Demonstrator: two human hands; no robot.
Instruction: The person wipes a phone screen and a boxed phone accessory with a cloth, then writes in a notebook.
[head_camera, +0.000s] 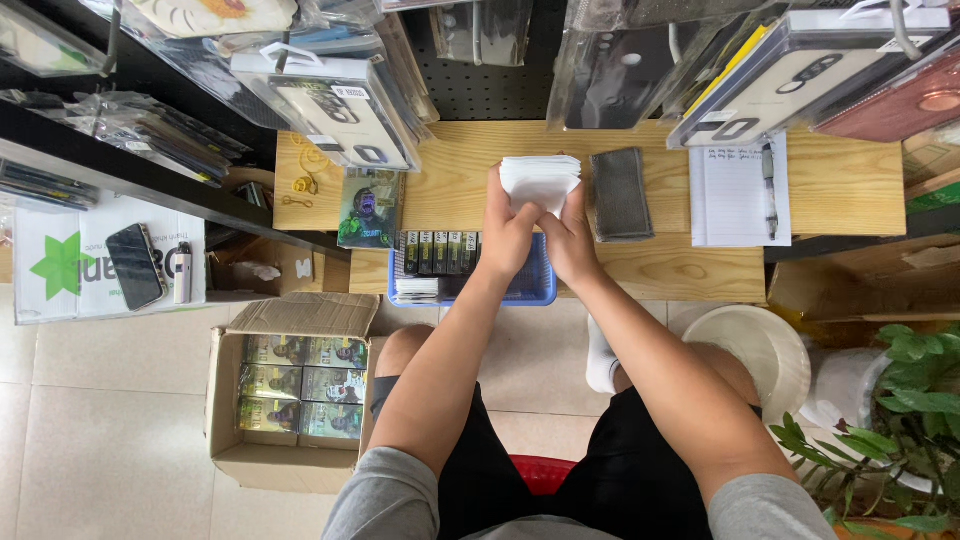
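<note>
On the floor at the left a cardboard box (290, 400) sits open, and beyond it a blue basket (540, 285) rests at the tabletop (460, 190) edge. Above the basket, the left hand (507, 235) and right hand (570, 240) both close around a white paper stack (540, 180). The loose sheets look liable to fan and slip toward the dark pouch (619, 195) and notepad (738, 195).

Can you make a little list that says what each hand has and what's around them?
Left hand: grips the stack of white papers
Right hand: grips the same stack
Under hands: blue basket holding small dark boxes
Right of stack: dark pouch, notepad with pen
Floor, left: cardboard box
</note>
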